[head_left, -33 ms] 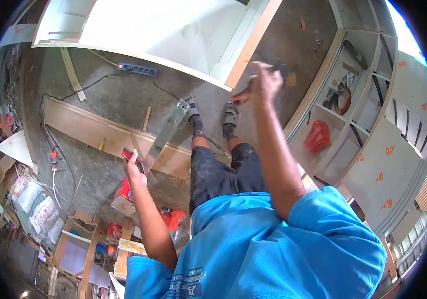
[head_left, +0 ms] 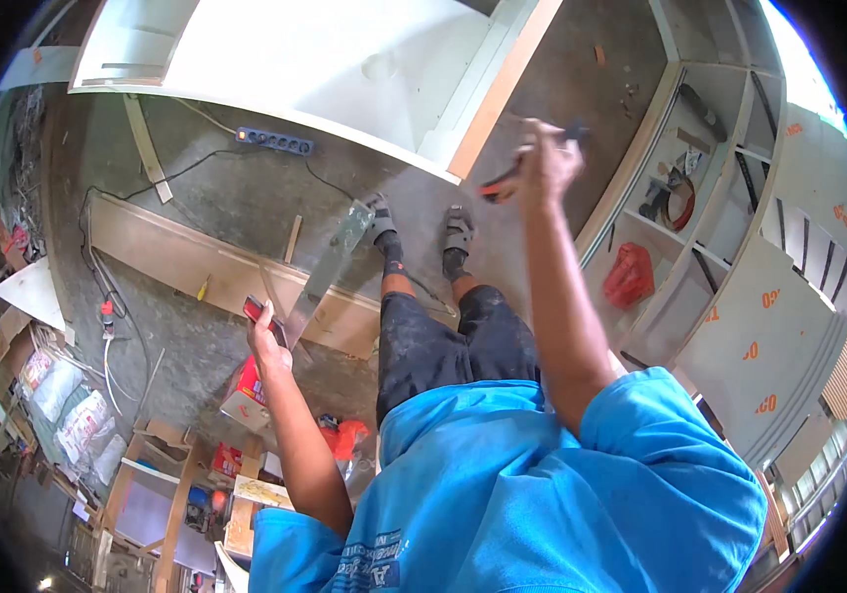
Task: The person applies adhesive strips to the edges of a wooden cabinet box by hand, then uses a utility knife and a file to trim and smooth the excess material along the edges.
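Note:
My left hand (head_left: 268,346) is closed on the red-and-black handle of what looks like a handsaw. Its long grey blade (head_left: 323,281) slants up toward my left foot, with a hole near the far end. Raised beyond my right foot, my right hand (head_left: 548,170) grips a tool with a red-and-black handle (head_left: 500,186). A dark end pokes out past the fingers; motion blur hides the tool's kind. Just left of this hand is the corner of a large white cabinet (head_left: 295,59) with a bare wooden edge (head_left: 503,91).
A blue power strip (head_left: 273,141) and its cable lie on the floor. A long wooden board (head_left: 196,244) stretches left of my legs. At right stands a shelved cabinet (head_left: 685,232) holding a red bag (head_left: 629,275). Filled sacks (head_left: 83,420) are piled at lower left.
My right hand has shifted right and slightly nearer with the red-and-black-handled tool, away from the cabinet corner. The left hand and the saw stay nearly still.

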Available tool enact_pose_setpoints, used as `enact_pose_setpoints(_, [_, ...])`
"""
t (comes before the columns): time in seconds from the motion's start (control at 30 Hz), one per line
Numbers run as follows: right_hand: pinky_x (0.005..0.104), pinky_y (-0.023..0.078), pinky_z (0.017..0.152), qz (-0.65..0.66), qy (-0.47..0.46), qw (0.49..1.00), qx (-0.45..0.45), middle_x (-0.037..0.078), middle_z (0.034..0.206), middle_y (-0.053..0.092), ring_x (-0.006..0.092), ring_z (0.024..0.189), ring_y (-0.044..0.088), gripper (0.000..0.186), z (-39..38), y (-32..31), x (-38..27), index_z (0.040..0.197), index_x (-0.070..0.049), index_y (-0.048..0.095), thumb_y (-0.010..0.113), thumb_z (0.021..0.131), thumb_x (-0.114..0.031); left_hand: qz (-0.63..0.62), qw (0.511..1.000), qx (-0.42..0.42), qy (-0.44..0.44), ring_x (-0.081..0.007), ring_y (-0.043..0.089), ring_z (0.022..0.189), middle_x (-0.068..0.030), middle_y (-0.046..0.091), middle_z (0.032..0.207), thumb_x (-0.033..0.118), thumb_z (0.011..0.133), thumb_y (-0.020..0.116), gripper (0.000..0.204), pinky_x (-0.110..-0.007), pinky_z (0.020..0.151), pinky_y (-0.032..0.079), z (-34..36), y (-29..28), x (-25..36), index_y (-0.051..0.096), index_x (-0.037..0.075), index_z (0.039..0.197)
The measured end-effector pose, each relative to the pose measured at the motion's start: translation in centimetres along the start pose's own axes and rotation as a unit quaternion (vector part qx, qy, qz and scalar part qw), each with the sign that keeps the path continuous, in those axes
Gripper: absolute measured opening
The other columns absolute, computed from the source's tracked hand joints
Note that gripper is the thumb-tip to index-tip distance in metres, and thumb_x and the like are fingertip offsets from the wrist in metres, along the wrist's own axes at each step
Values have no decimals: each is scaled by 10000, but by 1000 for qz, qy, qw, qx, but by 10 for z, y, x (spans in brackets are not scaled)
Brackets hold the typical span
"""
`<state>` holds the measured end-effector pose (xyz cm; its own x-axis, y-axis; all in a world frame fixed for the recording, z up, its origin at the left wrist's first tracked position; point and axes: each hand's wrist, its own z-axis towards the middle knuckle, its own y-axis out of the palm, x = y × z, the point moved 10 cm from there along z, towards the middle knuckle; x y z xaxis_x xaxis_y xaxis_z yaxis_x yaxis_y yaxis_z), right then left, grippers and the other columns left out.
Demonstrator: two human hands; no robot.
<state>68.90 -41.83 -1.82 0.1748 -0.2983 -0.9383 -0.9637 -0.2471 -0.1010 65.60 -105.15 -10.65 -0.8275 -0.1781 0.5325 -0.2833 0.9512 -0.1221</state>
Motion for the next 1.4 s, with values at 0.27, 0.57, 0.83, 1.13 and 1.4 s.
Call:
enact_pose_setpoints(0.27, [387,558,641,-266,-51,957,106,175,939,703,250,785,708,359,133,-149,-113,1018,49,660,764,763,-182,-93,990,31,-102,-207,655,763,-26,655,890,290,867,742,286,-371,712,569,-54,-87,-14,640,129,1080])
enact_pose_setpoints(0.57, [338,457,442,-299,-23,952,-56,68,646,623,162,494,585,165,69,-124,-21,749,-43,604,681,806,-177,-224,971,8,86,-134,571,600,38,527,741,414,918,690,279,-299,499,476,-85,-138,114,596,151,925])
enact_pose_setpoints(0.83, [374,550,505,-607,34,713,-350,107,694,687,236,536,657,229,-100,52,99,857,-19,700,724,791,-238,-231,964,-11,135,-117,565,624,36,564,776,388,982,622,238,-260,570,479,-35,-156,204,592,152,978])
enact_pose_setpoints(1.13, [369,579,521,-627,-4,663,-409,125,673,683,239,561,687,253,-177,290,62,826,11,689,736,765,-229,-182,951,5,250,-119,564,769,10,593,865,338,1005,596,277,-310,692,471,4,-150,380,605,65,1051])
enact_pose_setpoints(1.4, [327,452,379,-451,-65,754,-472,68,607,610,159,435,552,192,-234,554,-38,749,-25,625,736,801,-172,-174,944,-22,281,-125,599,755,-9,618,869,159,925,682,147,-307,674,505,29,-168,513,613,70,1019])
